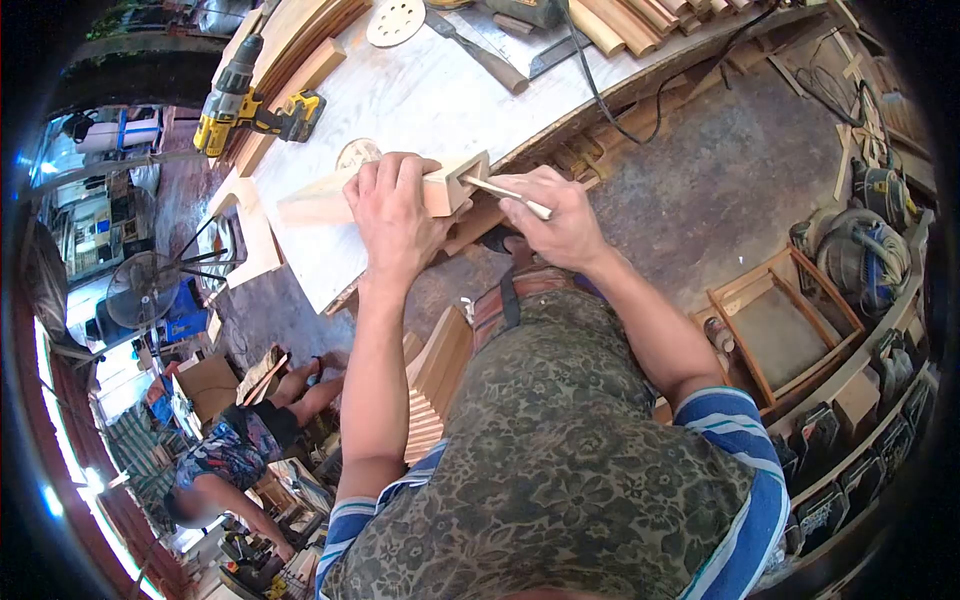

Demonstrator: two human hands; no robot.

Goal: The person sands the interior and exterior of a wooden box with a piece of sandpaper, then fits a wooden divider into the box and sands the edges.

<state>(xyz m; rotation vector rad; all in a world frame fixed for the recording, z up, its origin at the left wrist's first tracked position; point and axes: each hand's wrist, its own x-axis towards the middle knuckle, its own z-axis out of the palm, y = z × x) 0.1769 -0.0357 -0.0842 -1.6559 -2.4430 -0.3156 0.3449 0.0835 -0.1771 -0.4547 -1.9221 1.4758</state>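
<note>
A pale wooden piece (pixel 315 200) lies over the near edge of the white-topped workbench (pixel 420 100). My left hand (pixel 397 215) is wrapped over it near its right end, where a notch or recess shows in the end face. In my right hand (pixel 548 215) is a thin, light-coloured stick-like tool (pixel 508 194), its tip at that recess. What the tip touches inside is too small to make out. Behind my left hand a small round wooden piece (pixel 358 153) rests on the bench.
A yellow cordless drill (pixel 228 108) lies on wooden strips at the bench's left. Farther back are a chisel-like tool (pixel 480 52), a perforated disc (pixel 396 22) and a black cord (pixel 600 95). Another person (pixel 235 445) bends low at the lower left. A wooden frame (pixel 785 325) stands right.
</note>
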